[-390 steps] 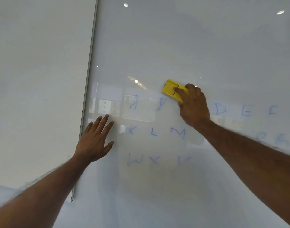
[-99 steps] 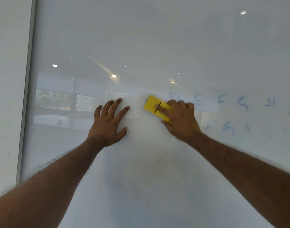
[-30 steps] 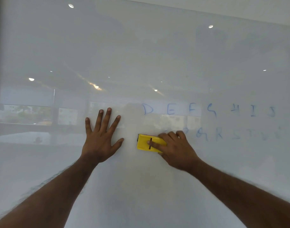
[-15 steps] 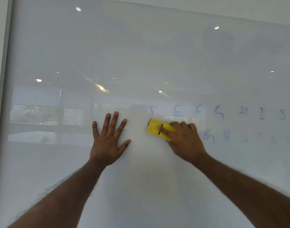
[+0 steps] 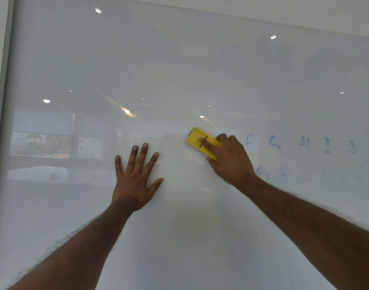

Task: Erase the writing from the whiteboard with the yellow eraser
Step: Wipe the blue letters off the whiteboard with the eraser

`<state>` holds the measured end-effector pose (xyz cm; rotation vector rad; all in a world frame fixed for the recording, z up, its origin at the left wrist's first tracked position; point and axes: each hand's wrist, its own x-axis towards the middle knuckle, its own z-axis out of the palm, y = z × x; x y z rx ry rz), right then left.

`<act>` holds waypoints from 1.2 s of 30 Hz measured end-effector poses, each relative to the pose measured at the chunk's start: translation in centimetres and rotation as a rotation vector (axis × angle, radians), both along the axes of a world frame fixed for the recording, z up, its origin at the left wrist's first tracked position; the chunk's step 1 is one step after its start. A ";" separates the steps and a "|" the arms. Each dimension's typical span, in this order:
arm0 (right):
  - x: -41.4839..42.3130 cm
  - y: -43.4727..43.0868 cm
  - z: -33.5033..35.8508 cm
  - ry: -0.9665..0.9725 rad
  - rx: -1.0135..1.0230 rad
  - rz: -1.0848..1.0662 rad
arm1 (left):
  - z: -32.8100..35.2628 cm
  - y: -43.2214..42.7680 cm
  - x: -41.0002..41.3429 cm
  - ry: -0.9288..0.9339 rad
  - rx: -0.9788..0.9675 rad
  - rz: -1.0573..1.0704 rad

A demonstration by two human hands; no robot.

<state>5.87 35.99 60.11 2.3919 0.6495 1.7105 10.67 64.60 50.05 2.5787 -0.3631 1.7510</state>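
Observation:
A large glossy whiteboard (image 5: 179, 59) fills the view. My right hand (image 5: 229, 162) presses the yellow eraser (image 5: 197, 139) against it, tilted, at the left end of a row of blue letters (image 5: 300, 143). A fainter second row of blue letters (image 5: 284, 173) runs below, to the right of my right wrist. My left hand (image 5: 135, 178) lies flat on the board with fingers spread, left of the eraser and holding nothing. The board left of and below the eraser shows no writing.
The whiteboard's grey frame edge (image 5: 2, 80) runs down the far left, with bare wall beyond it. The board's top edge (image 5: 263, 15) slants across the upper right. Ceiling lights and windows reflect in the glossy surface.
My right hand has carried the eraser up and slightly right over the top row; the letters D and E no longer show. My left hand stays flat on the board.

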 end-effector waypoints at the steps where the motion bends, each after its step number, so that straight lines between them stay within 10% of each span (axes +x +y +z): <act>1: 0.2 0.0 0.8 0.002 0.042 -0.013 | -0.1 0.0 0.0 0.005 -0.001 0.000; 10: -0.3 0.4 -1.9 0.058 -0.153 0.030 | -0.1 0.0 -0.5 0.031 -0.008 0.007; 15: 0.4 -0.7 1.0 -0.007 0.258 0.036 | -0.2 -0.2 -0.8 0.048 -0.023 0.015; 24: 0.1 -0.8 -6.5 0.060 -0.218 0.104 | 0.0 0.2 -1.0 0.043 -0.001 0.020; 31: 1.2 -4.8 -2.1 -0.046 0.280 0.042 | 0.5 -0.9 -2.2 0.055 0.009 0.013; 36: 0.5 -3.2 -7.5 0.017 -0.037 0.081 | 1.6 -2.8 -2.0 0.048 0.095 -0.018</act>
